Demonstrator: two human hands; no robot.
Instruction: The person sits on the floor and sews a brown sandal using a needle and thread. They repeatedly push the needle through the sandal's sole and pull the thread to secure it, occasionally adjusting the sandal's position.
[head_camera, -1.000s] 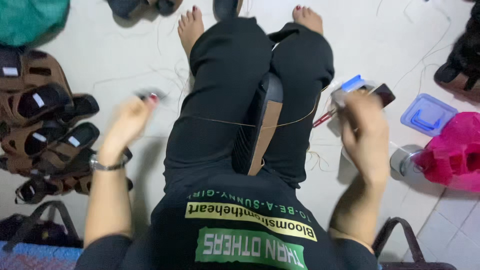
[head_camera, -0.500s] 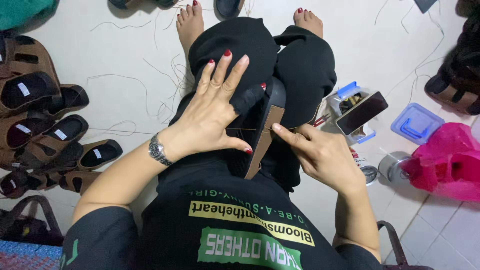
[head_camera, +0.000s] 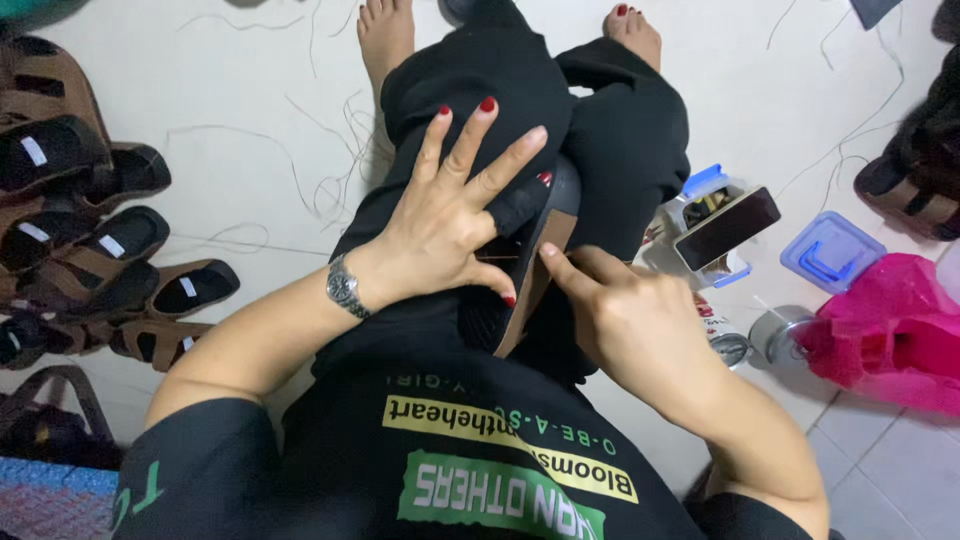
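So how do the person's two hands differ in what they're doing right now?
The left hand lies flat with fingers spread wide on the black trouser leg, while the right hand is curled, its forefinger pressing the brown sole. The left wrist wears a watch; the right wrist is bare. Both touch the sole held between the knees.

Home shoemaking floor, white tiles, brown sandals (head_camera: 95, 250) (unfinished), loose threads (head_camera: 320, 165)

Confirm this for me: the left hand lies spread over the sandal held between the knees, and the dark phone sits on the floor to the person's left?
Not quite. The head view shows the left hand spread over the sandal, but the dark phone sits to the person's right, on a small box.
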